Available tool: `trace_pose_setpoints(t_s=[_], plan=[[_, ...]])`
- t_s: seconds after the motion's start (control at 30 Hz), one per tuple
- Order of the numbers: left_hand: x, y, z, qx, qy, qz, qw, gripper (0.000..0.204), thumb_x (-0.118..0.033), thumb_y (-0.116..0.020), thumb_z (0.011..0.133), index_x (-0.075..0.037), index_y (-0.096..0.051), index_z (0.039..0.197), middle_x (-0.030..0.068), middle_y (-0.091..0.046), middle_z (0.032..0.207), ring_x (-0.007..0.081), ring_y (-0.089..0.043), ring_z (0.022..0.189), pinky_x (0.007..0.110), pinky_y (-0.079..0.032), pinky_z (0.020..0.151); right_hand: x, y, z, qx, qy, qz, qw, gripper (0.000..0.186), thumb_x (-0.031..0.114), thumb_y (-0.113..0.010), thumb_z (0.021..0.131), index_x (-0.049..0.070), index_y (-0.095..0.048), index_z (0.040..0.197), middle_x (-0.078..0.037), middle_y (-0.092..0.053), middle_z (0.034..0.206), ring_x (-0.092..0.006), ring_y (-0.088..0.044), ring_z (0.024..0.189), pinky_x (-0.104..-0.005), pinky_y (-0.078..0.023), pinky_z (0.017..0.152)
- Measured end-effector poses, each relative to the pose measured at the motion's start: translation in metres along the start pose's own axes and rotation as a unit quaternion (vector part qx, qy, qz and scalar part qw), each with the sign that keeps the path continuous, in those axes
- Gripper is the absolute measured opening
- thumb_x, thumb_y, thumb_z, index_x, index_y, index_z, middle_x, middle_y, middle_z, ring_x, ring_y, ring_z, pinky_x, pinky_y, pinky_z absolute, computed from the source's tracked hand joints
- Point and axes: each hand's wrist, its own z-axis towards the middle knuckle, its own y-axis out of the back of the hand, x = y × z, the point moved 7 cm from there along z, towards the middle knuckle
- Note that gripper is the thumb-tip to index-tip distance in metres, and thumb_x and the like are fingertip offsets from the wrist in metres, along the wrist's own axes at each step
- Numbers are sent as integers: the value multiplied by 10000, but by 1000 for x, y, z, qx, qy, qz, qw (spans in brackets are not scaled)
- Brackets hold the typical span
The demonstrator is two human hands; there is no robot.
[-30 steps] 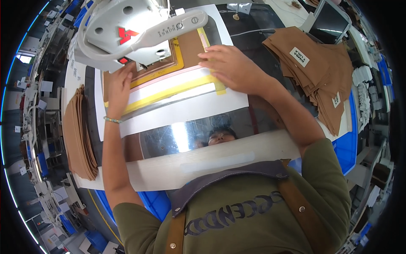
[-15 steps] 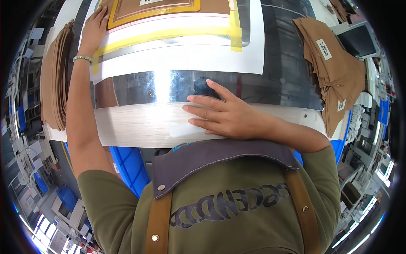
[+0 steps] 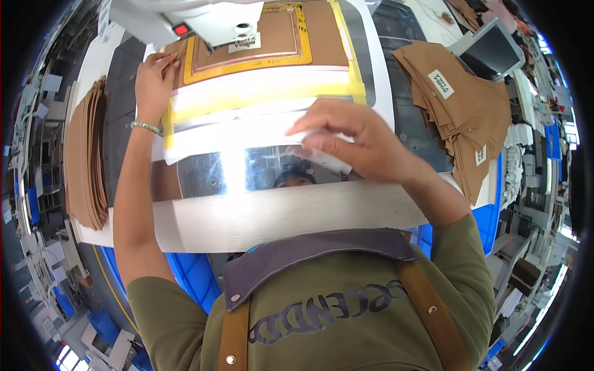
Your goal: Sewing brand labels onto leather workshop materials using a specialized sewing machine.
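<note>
My left hand (image 3: 156,83), with a beaded bracelet at the wrist, is at the left edge of a brown fabric piece (image 3: 327,37). Its thumb and fingers come together on that edge. A yellow-bordered rectangular frame (image 3: 247,67) lies on the fabric, around a white label (image 3: 245,42). Under these spreads a white sheet (image 3: 216,137) crossed by yellow tape (image 3: 260,102). My right hand (image 3: 356,133), a little blurred, is closed with thumb and fingers on the sheet's near edge, which looks raised there.
A white machine head (image 3: 204,21) with a red light hangs over the frame's far side. Brown fabric stacks (image 3: 86,161) lie left, and more brown pieces (image 3: 458,99) right, near a dark screen (image 3: 492,52). A shiny metal plate (image 3: 204,173) borders the pale table edge (image 3: 278,216); blue bins (image 3: 192,266) stand below.
My right hand has moved from lying spread near the table edge up to the white sheet's near edge. My left fingers have drawn together. The machine head has come into view.
</note>
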Motion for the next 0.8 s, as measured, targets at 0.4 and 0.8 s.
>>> trace_pose_setpoints(t_s=[0.4, 0.8], plan=[[-38, -79, 42, 68, 172, -136, 973, 393, -240, -836, 797, -64, -757, 1139, 183, -738, 1167, 422, -650, 1148, 507, -549, 938, -73, 53, 43, -29, -70, -327, 942, 282, 181, -753, 965, 39, -780, 1207, -116, -802, 1021, -246, -737, 913, -366, -558, 848], [-77, -52, 42, -95, 92, -162, 978, 183, -53, -672, 783, 19, -748, 934, 260, -752, 912, 480, -717, 932, 545, -561, 850, -78, 68, 45, -147, 77, -359, 919, 226, 248, -712, 991, 45, -797, 1047, -125, -802, 983, -329, -747, 911, -409, -568, 827]])
